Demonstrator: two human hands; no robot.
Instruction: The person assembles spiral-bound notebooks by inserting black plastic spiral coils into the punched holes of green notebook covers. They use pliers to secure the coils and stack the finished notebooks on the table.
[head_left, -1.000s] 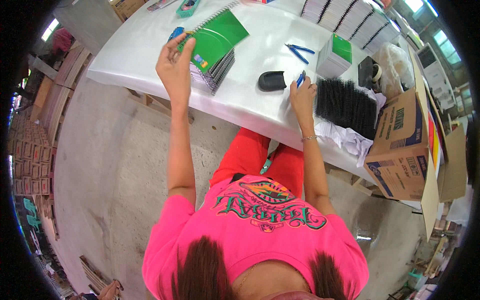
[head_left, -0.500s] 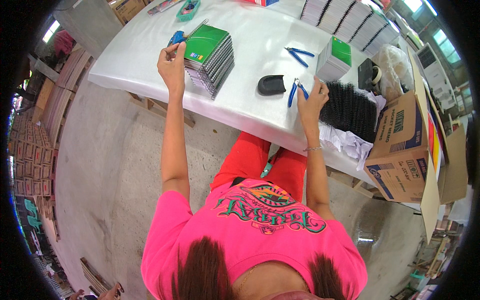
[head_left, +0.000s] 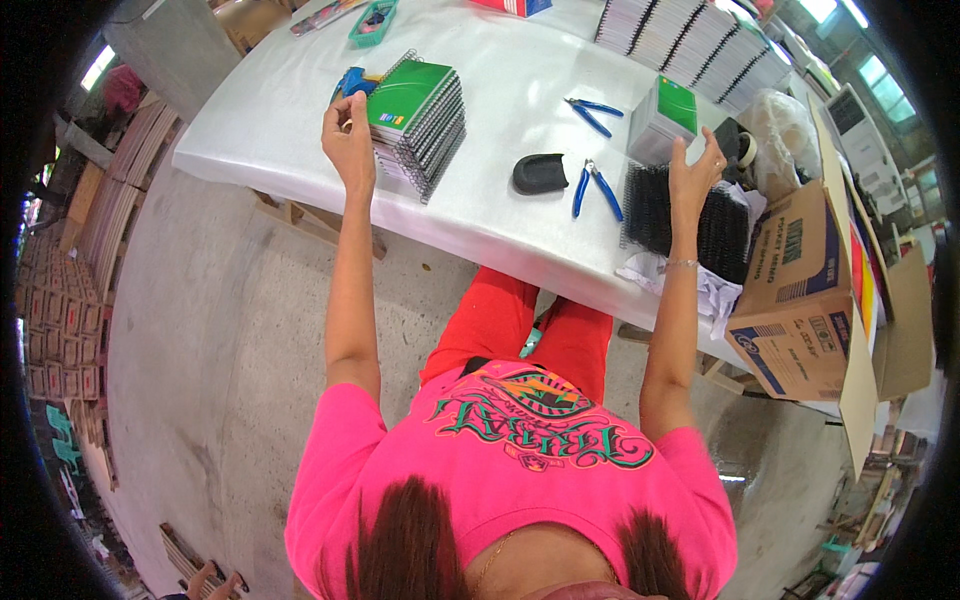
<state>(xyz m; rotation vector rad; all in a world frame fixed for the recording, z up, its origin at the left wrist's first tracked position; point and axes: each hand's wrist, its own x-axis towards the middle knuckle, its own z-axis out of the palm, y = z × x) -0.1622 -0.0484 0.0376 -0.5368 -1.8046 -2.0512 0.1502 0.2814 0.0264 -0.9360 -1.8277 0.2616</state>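
Note:
Near the left of the white table, my left hand (head_left: pixel 348 145) is raised at the near left corner of a stack of green spiral notebooks (head_left: pixel 410 92). Its fingers are curled with the tips close together; whatever they hold, if anything, is too small to make out. Just behind them lies a blue object (head_left: pixel 352 82). On the right, my right hand (head_left: pixel 692 180) is open, fingers apart, over a pile of black spiral binding coils (head_left: pixel 650 215). Beyond it stands a stack of small green-covered memo pads (head_left: pixel 664 115), without visible coils.
Two blue-handled cutting pliers (head_left: pixel 596 115) (head_left: pixel 598 188) lie mid-table beside a black, rounded cup-like object (head_left: pixel 540 174). An open cardboard box (head_left: pixel 795 285) stands at the right edge, near crumpled white paper (head_left: pixel 715 292). Thick bound stacks (head_left: pixel 690 45) and a green basket (head_left: pixel 373 24) are farther back.
My right hand has moved right, from beside the nearer pliers to over the black coils, and its fingers have spread. My left hand has barely shifted beside the notebooks.

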